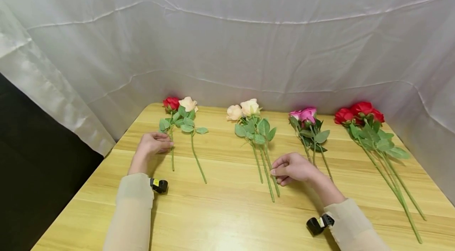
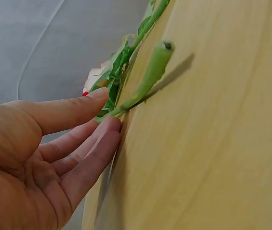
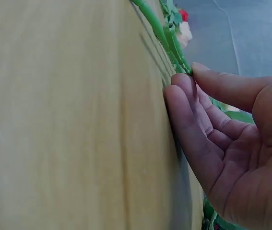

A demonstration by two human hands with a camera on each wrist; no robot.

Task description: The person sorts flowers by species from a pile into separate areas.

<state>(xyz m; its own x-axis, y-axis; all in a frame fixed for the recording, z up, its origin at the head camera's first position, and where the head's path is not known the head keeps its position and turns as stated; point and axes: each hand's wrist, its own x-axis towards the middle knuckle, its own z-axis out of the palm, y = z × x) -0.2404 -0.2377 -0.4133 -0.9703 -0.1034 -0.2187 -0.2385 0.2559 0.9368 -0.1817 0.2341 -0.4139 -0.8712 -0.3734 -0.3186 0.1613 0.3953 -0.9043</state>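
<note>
At the left of the table, my left hand [image 1: 155, 144] pinches the stem of a red rose [image 1: 172, 103]. The stem's cut end [image 2: 160, 55] sticks out toward me, raised off the wood, in the left wrist view. Beside it lies a peach rose [image 1: 188, 104] with its own green stem. Near the middle, my right hand [image 1: 293, 168] holds the rightmost stem [image 3: 174, 45] of a cream rose bunch [image 1: 250, 107] between thumb and fingertips. A peach bloom [image 1: 234, 112] lies in that same bunch. Leaves hide which bloom the held stem belongs to.
Pink roses [image 1: 307, 115] lie right of the cream bunch, their stems partly behind my right hand. Long-stemmed red roses [image 1: 362, 109] lie at the far right. A grey curtain [image 1: 227, 53] hangs behind the wooden table [image 1: 213, 219].
</note>
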